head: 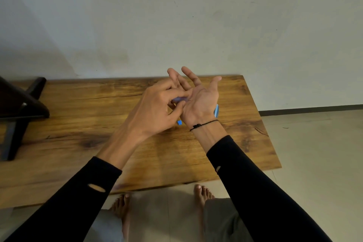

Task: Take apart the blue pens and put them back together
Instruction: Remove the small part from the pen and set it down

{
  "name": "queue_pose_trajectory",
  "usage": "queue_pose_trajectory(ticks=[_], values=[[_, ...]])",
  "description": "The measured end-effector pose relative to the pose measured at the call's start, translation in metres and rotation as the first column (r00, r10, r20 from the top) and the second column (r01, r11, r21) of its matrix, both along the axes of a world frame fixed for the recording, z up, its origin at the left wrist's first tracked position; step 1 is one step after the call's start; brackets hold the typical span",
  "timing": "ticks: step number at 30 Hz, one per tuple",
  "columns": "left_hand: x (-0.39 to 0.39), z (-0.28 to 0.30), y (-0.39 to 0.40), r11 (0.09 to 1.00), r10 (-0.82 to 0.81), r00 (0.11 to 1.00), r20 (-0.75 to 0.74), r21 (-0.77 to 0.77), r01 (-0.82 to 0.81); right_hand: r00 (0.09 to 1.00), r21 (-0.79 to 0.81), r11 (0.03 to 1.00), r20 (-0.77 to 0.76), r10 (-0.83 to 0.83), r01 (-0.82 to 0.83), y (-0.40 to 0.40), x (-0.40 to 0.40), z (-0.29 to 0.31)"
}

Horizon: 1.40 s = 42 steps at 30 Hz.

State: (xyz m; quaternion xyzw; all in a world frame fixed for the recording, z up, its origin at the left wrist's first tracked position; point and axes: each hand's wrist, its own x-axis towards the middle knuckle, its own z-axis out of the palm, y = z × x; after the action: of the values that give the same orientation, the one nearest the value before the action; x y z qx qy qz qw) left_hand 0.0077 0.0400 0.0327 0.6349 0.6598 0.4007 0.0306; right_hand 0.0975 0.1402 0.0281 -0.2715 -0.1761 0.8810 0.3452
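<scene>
Left hand (157, 108) fingertips pinched on blurred blue pen piece (179, 99); right hand (198, 100) at 3 o'clock, palm up, fingers spread apart

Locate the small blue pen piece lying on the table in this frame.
In the head view, the small blue piece lies on the wooden table near centre, between the left hand and the right wrist, beside the black wrist string.

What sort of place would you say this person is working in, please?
Probably a plain room at home, not a workshop: a low wooden table against a bare painted wall, a tiled floor, and the person standing barefoot.
</scene>
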Motion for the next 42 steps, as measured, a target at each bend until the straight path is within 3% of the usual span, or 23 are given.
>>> queue_pose_trajectory(ticks=[8,16,20,28,34,42], values=[[-0.001,0.002,-0.003,0.999,0.040,0.999,-0.021,0.033,-0.039,0.999,0.027,1.000,0.039,-0.002,0.001,0.000,-0.002,-0.002],[-0.011,-0.005,-0.007,0.989,0.120,0.989,0.084,0.078,-0.127,0.994,-0.016,0.994,-0.002,-0.107,0.107,0.016,0.004,-0.002],[-0.018,-0.018,-0.005,0.989,0.145,0.978,0.147,-0.009,-0.145,0.993,-0.003,0.995,-0.065,-0.099,0.099,0.020,0.006,-0.002],[-0.006,-0.068,0.001,0.905,0.232,0.962,0.143,-0.393,-0.160,0.993,0.018,0.995,-0.071,-0.092,0.094,0.022,0.011,-0.001],[-0.006,-0.081,0.001,0.841,0.341,0.936,0.092,-0.474,-0.260,0.995,0.038,0.996,-0.057,-0.082,0.084,0.022,0.011,-0.003],[-0.004,-0.077,-0.002,0.869,0.346,0.937,0.052,-0.395,-0.299,0.996,0.061,0.995,-0.052,-0.077,0.080,0.021,0.010,-0.005]])
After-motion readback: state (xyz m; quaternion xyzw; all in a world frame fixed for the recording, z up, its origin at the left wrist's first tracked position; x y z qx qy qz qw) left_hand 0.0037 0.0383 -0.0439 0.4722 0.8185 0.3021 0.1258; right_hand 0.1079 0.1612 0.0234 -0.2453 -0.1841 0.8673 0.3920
